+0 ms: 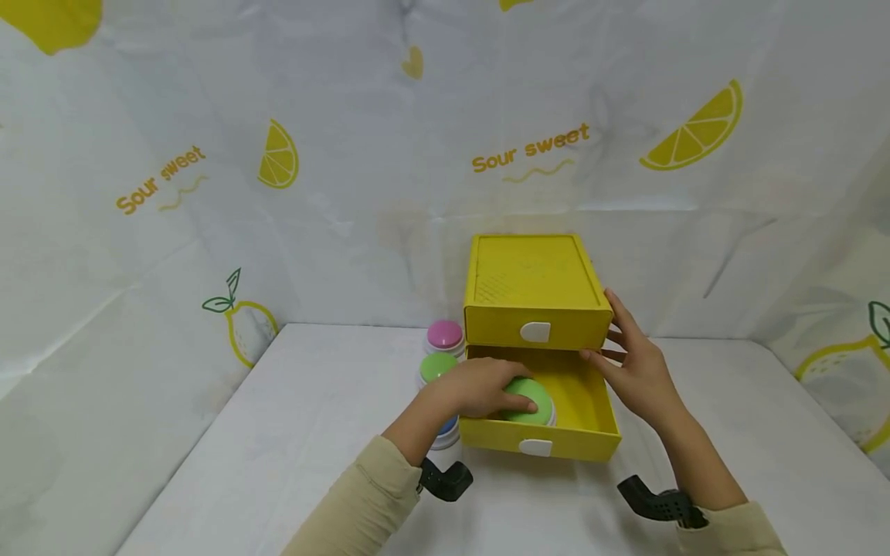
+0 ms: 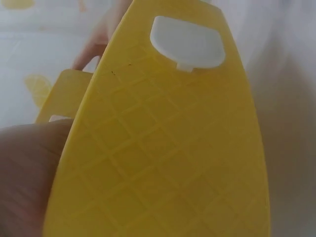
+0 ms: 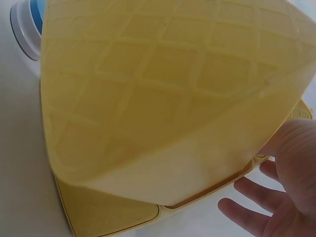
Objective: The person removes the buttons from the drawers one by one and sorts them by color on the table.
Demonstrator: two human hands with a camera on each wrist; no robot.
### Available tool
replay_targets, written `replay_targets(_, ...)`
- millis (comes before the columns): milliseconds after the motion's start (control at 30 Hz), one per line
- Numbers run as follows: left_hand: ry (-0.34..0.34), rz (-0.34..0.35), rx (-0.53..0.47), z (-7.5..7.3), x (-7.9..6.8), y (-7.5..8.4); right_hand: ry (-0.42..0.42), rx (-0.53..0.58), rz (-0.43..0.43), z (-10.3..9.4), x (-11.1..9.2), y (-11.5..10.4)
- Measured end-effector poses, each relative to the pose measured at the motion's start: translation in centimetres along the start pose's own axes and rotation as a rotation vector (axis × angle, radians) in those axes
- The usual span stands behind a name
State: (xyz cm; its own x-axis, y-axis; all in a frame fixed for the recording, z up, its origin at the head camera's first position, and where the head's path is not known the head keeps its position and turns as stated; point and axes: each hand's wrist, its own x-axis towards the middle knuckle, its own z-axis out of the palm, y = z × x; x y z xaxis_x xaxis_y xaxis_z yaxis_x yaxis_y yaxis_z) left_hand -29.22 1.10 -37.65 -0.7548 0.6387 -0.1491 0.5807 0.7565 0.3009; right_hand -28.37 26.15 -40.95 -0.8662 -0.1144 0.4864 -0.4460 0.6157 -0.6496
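Note:
A yellow two-drawer box (image 1: 538, 270) stands against the back wall with its lower drawer (image 1: 480, 434) pulled out. Inside that drawer is a green push button (image 1: 523, 392) with a white base. My left hand (image 1: 483, 388) reaches in and holds the button, its thumb across the front of the green top; the other fingertips are partly hidden. At the box's right side, my right hand (image 1: 636, 371) rests with fingers spread along the side and the thumb near the upper drawer's lower edge. From the left wrist, the drawer front (image 2: 163, 128) covers most of the view.
Left of the box sit a pink push button (image 1: 445, 334), another green push button (image 1: 438, 366) and a blue push button (image 1: 446, 434), the last partly hidden by my left arm. A white cloth with lemon prints hangs behind the white table (image 1: 313, 401).

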Motion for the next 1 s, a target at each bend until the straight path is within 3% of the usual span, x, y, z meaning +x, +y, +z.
replay_targets(433, 0.064, 0.094, -0.263, 0.0, -0.1, -0.8, -0.005, -0.008, -0.001, 0.1, 0.0, 0.0)
replay_targets(800, 0.068, 0.125, -0.390, -0.4, -0.3, -1.2, -0.005, -0.010, 0.009, 0.1, 0.1, -0.1)
replay_targets(1000, 0.176, 0.135, -0.401, 0.0, -0.7, -1.3, -0.003, -0.014, 0.014, 0.1, 0.1, -0.1)
